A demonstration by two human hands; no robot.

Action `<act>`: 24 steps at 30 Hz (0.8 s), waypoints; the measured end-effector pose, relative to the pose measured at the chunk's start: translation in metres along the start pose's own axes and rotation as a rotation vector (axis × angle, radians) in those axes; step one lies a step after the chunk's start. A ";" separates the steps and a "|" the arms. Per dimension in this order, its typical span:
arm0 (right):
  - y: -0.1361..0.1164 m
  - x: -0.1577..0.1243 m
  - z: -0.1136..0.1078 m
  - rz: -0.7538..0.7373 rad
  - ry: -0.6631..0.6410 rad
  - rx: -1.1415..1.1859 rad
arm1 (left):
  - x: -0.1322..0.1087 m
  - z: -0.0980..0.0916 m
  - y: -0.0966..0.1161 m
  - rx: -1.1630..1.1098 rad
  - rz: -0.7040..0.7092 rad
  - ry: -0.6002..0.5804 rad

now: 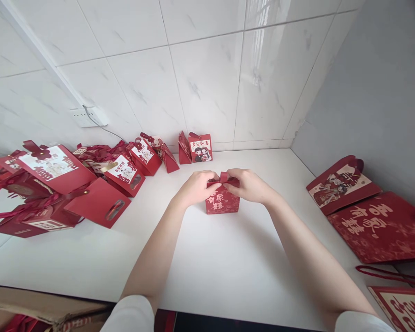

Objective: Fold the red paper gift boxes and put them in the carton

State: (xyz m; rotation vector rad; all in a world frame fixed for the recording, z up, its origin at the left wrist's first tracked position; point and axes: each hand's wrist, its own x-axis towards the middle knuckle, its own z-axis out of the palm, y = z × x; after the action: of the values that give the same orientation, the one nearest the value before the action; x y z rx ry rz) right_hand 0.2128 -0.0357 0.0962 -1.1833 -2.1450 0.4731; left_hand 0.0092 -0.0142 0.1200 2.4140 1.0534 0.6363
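Squarely between fingers [236,174] — red box [222,202]

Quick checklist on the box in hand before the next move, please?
1. Left hand and right hand on the upper part of the red lettered card box: ok.
2. Its base on the smooth white tabletop: ok.
3. Red strap loop between the hands: ok.
4. Front face unobstructed: not ok, hands overlap its upper part.
5. Top fully closed: cannot tell, hands hide it.
6. Apart from the red cartoon-couple box by the white tiled wall: ok.

L grip [197,188] + R grip [251,186] pinch top of red bx [223,202].
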 end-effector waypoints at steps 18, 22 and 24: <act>-0.007 -0.007 -0.018 -0.021 -0.138 0.089 | 0.000 0.001 0.005 0.016 0.020 -0.001; -0.008 -0.008 -0.021 -0.024 -0.159 0.092 | 0.001 0.005 0.005 -0.006 0.039 0.020; -0.007 -0.009 -0.022 -0.003 -0.169 0.073 | 0.001 0.007 0.005 -0.023 0.053 0.038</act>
State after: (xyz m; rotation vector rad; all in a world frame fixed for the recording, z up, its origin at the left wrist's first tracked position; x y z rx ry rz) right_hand 0.2265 -0.0467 0.1137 -1.1341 -2.2508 0.6657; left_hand 0.0163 -0.0175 0.1173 2.4263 0.9943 0.7108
